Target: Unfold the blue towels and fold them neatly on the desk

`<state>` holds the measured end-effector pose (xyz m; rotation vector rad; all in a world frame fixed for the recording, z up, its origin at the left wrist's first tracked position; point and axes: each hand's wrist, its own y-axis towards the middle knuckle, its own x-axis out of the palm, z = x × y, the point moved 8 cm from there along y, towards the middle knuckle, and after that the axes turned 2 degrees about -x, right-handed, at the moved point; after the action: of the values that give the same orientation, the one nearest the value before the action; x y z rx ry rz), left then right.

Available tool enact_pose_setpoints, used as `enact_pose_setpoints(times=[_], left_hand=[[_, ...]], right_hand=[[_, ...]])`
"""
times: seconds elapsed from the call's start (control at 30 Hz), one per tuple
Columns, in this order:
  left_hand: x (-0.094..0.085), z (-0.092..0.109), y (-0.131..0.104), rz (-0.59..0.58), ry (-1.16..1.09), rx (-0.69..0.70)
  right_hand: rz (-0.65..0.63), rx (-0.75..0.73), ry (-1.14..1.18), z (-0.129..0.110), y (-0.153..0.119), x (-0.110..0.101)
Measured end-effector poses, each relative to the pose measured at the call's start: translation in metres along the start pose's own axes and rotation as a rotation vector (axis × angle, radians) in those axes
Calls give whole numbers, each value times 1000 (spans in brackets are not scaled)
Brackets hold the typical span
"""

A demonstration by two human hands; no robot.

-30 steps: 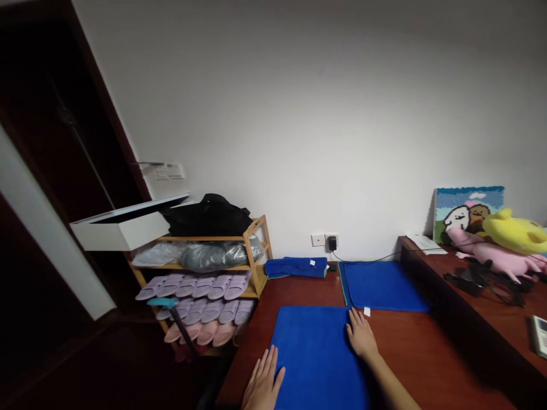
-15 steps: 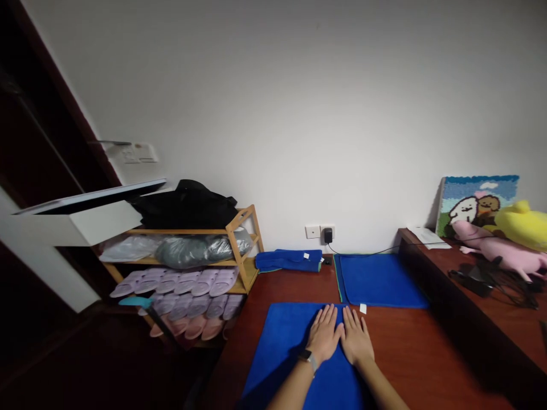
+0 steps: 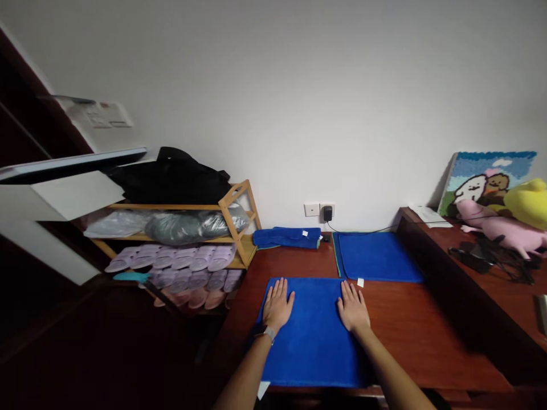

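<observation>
A blue towel (image 3: 314, 341) lies spread flat on the reddish-brown table, its near edge along the table's front. My left hand (image 3: 277, 306) rests palm down on its far left corner, fingers stretched and thumb apart, a watch on the wrist. On the far right corner lies my right hand (image 3: 354, 307), also flat with its fingers extended. Just beyond it is a folded blue towel (image 3: 380, 257) with a white tag. Against the wall sits a rolled blue towel (image 3: 287, 237).
To the left stands a wooden rack (image 3: 239, 228) with rows of slippers (image 3: 183, 257) and a black bag (image 3: 171, 177). A plug (image 3: 327, 213) with a cable is in the wall socket. At right, a raised ledge holds a pink plush toy (image 3: 499, 228) and a picture (image 3: 487, 179).
My left hand has slid from the towel's right side across to its left edge. My right hand stays near the far right corner. The view has tilted down, showing the towel's near edge.
</observation>
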<state>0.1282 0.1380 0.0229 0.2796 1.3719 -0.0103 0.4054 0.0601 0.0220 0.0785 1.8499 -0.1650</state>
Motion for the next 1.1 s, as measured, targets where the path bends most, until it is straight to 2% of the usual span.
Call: enact_pose_setpoints(times=[0.2,0.3,0.53,0.6,0.67,0.7,0.77,0.83,0.9,0.93,1.0,1.03,1.1], left_hand=[[-5,6,-3,-8,7,-15],[-6,5,-2,2,20,-12],[-3,-8,1,-51,62,-25],[-6,-6,1,-42,57,-10],[-11,7,2,15,41,41],[-12,21,2,43,28,83],[-9,60,1,55,-9,210],[0,110,-1,9,-49,355],[11,152,-3,-56,-80,432],[15,166,-3,-84,-91,437],[20,175,-1,-120,-101,419],[20,170,0,-133,-99,411],[18,142,4,-147,-78,381]], right_hand=[[-29,47,8,-4,3,-12],[13,26,40,-8,8,-16],[68,7,99,-9,15,1],[75,3,96,-10,16,3],[71,4,94,-10,17,3],[67,8,93,-10,17,3],[58,19,86,-11,17,1],[44,23,69,-12,16,-2],[20,19,48,-13,14,-5],[7,18,39,-14,13,-7],[-8,19,28,-15,12,-9],[-10,25,27,-14,12,-9],[-2,33,33,-14,12,-10]])
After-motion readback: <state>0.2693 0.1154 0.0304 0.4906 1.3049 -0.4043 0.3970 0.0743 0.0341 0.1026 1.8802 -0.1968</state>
